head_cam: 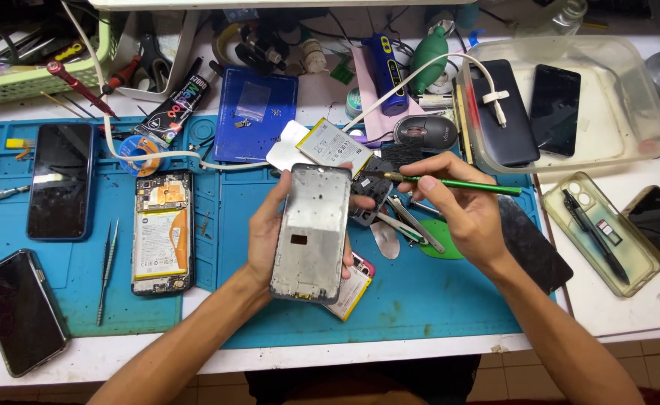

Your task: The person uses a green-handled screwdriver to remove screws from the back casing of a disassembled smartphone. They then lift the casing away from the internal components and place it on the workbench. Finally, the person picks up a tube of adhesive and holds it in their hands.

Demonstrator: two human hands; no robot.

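In the head view, the left hand (270, 225) had its grip closed around a grey phone frame (312, 231), held upright above the blue work mat (420, 300) on the desk (622, 315). The right hand (461, 202) pinched a green-handled tool (450, 182), its tip just beside the frame's upper right corner. An opened phone (163, 231) with its battery exposed lay well apart to the left.

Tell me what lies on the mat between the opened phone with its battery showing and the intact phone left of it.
In the head view, a pair of metal tweezers lies on the blue mat between the opened phone and the intact phone; nothing else.
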